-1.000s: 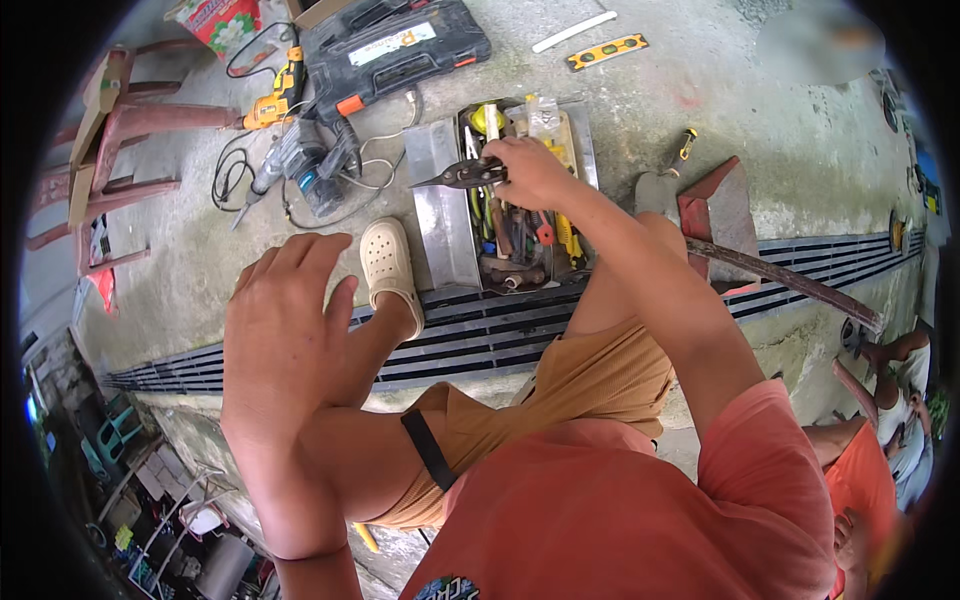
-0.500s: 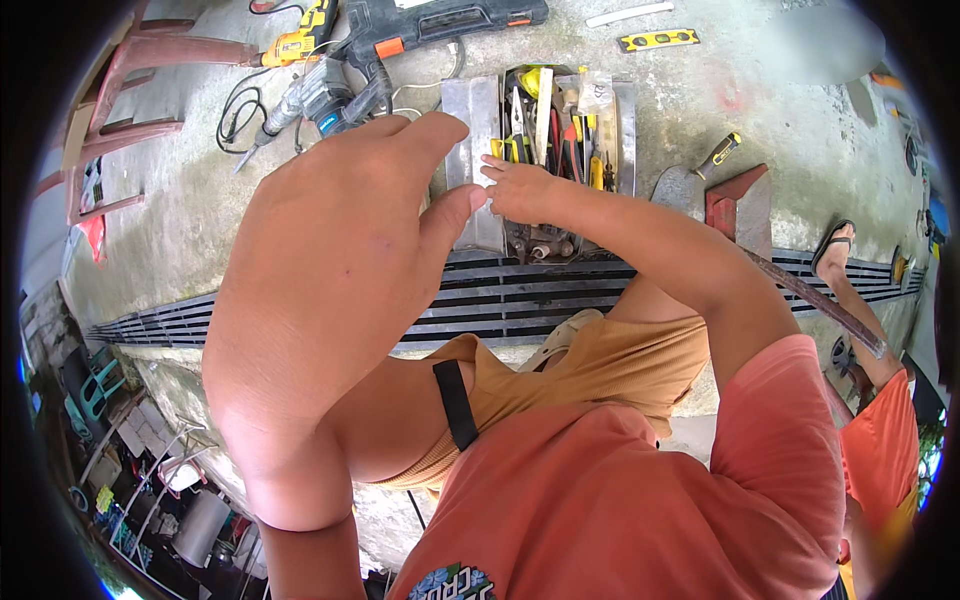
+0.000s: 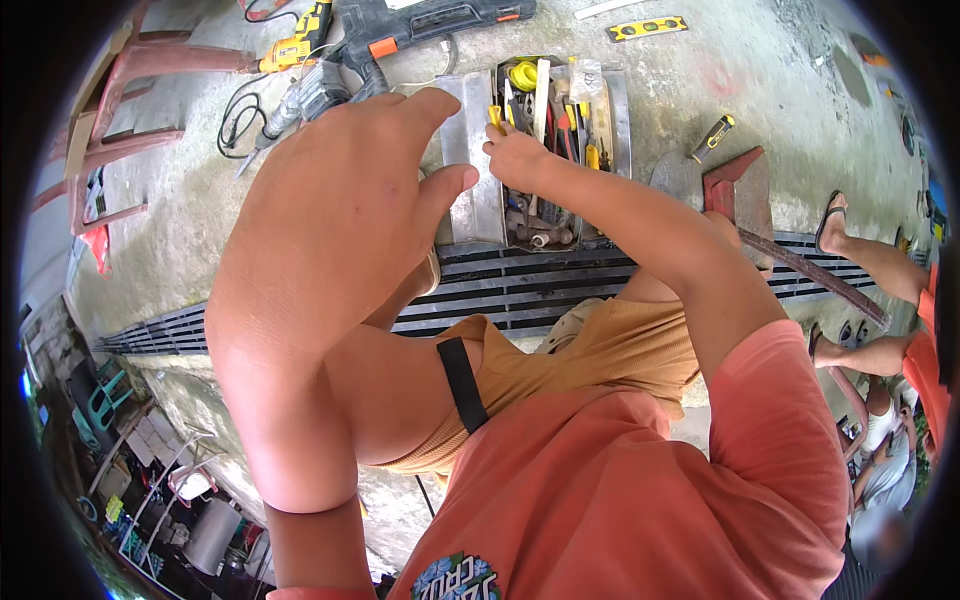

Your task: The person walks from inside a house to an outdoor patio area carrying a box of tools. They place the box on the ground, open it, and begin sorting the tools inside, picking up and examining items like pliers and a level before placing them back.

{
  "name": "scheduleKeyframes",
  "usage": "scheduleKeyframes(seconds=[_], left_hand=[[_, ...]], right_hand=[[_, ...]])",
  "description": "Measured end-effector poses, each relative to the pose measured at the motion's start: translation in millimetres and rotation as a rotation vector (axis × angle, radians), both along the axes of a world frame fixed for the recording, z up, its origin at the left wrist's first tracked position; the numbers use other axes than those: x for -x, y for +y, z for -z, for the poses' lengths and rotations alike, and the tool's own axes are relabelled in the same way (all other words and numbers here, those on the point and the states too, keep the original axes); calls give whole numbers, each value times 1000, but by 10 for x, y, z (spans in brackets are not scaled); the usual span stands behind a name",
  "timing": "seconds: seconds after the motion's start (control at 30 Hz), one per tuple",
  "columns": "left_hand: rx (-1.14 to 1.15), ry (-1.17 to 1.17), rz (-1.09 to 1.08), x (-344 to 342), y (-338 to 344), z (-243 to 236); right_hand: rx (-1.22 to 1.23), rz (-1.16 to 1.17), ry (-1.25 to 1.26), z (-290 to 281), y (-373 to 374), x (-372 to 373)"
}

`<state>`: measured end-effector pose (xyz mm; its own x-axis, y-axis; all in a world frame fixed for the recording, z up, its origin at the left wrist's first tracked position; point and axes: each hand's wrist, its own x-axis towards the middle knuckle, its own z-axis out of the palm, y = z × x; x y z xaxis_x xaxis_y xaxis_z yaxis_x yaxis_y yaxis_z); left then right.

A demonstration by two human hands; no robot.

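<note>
My left hand [image 3: 335, 220] is raised close to the camera, fingers apart and loosely curved, left of a metal toolbox [image 3: 465, 170]. The toolbox stands on concrete with its lid open and holds a jumble of tools, among them red-handled ones [image 3: 566, 135], a coil of yellow tape or hose [image 3: 523, 73] and a pale strip [image 3: 542, 100]. My right hand [image 3: 515, 155] reaches into the toolbox's left side, fingers bent at a yellow item [image 3: 495, 115]; what they grip, if anything, I cannot make out.
Behind are a black case [image 3: 430, 22], a yellow drill [image 3: 295, 45], a grey power tool [image 3: 320, 90] and a level [image 3: 648, 28]. A screwdriver [image 3: 713, 137] and red metal piece [image 3: 730, 175] lie right, a grate [image 3: 500, 290] below, plastic chairs [image 3: 150, 60] left. Other people's legs [image 3: 875, 265] are right.
My right hand no longer holds the dark snips and is now at the toolbox's left side. My left hand has risen nearer the camera. More of another person's legs shows at right.
</note>
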<state>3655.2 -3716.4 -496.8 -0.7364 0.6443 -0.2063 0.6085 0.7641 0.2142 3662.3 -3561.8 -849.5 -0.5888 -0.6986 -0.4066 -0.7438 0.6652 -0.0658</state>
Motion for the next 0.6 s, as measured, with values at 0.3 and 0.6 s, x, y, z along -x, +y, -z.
scheduleKeyframes(seconds=[0.3, 0.6], left_hand=[[-9, -64, 59, 72, 90, -74], [-88, -61, 51, 238, 92, -32]], right_hand=[[276, 106, -140, 99, 178, -247], [281, 303, -68, 186, 16, -646]])
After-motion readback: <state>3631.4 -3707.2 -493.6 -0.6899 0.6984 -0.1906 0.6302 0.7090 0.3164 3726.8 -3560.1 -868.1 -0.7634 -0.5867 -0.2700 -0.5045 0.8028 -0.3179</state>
